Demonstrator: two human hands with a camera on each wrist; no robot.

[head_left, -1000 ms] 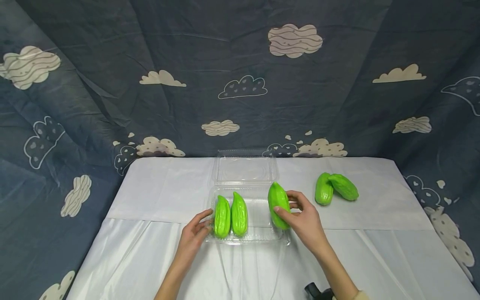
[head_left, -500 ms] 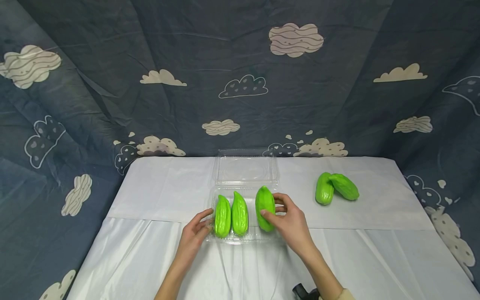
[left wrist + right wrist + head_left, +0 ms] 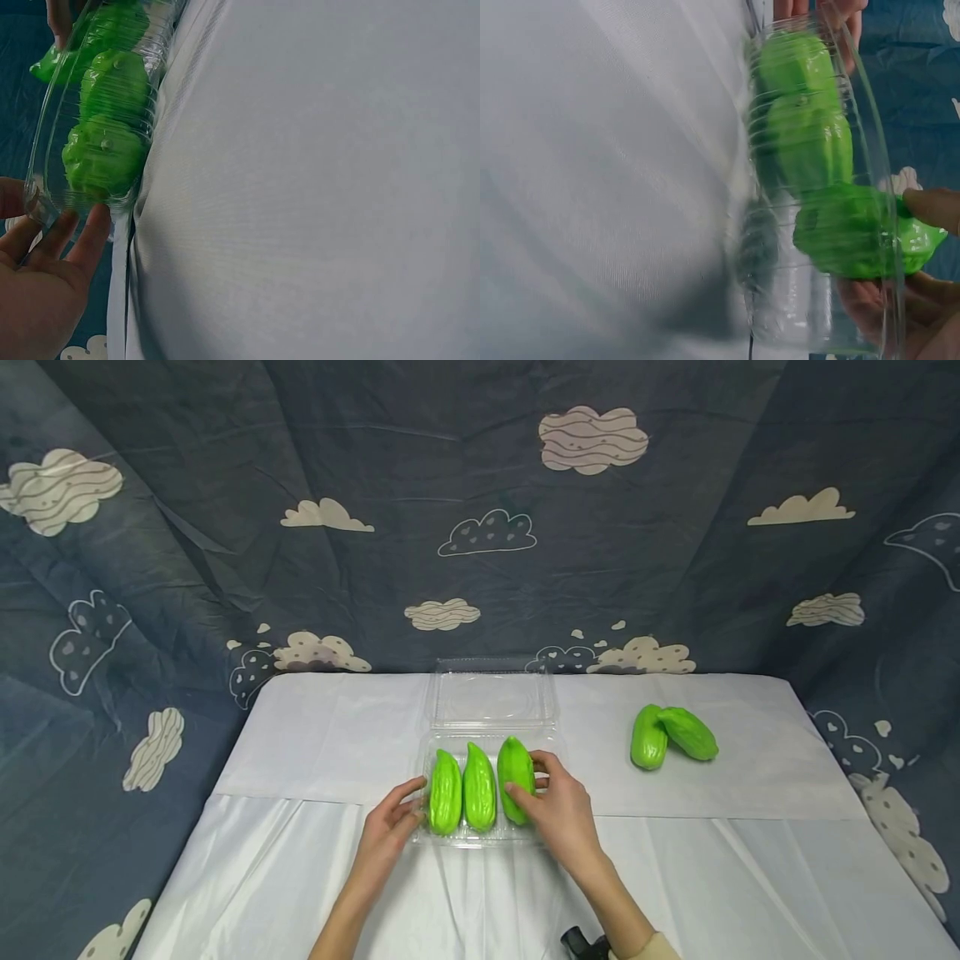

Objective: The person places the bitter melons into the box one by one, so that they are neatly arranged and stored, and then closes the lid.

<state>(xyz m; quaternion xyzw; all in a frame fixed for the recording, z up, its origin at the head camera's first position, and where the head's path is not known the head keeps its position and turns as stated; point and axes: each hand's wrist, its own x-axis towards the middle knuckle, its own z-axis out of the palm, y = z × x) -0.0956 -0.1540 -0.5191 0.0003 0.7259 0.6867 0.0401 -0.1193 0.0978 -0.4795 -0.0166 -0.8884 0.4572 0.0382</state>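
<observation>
In the head view, my right hand (image 3: 558,814) holds a ridged green bitter melon (image 3: 516,781) between thumb and fingers, at the right of two others inside a clear plastic clamshell box (image 3: 491,837). The right wrist view shows the held bitter melon (image 3: 855,232) tilted, one end rising past the box rim. Those two bitter melons, the left one (image 3: 445,793) and the middle one (image 3: 479,787), lie side by side, tips pointing away. My left hand (image 3: 386,835) touches the box's left side with extended fingers (image 3: 94,232) against its outer wall.
Two more bitter melons, one upright (image 3: 648,739) and one slanted (image 3: 688,734), lie touching on the white cloth (image 3: 750,785) at right. The box's lid (image 3: 491,697) lies folded back toward the dark cloud-patterned curtain (image 3: 480,585). A black device (image 3: 585,943) sits at my right wrist.
My right hand has carried its bitter melon leftward, from the box's right edge to close beside the middle one. My left hand has stayed at the box's left side.
</observation>
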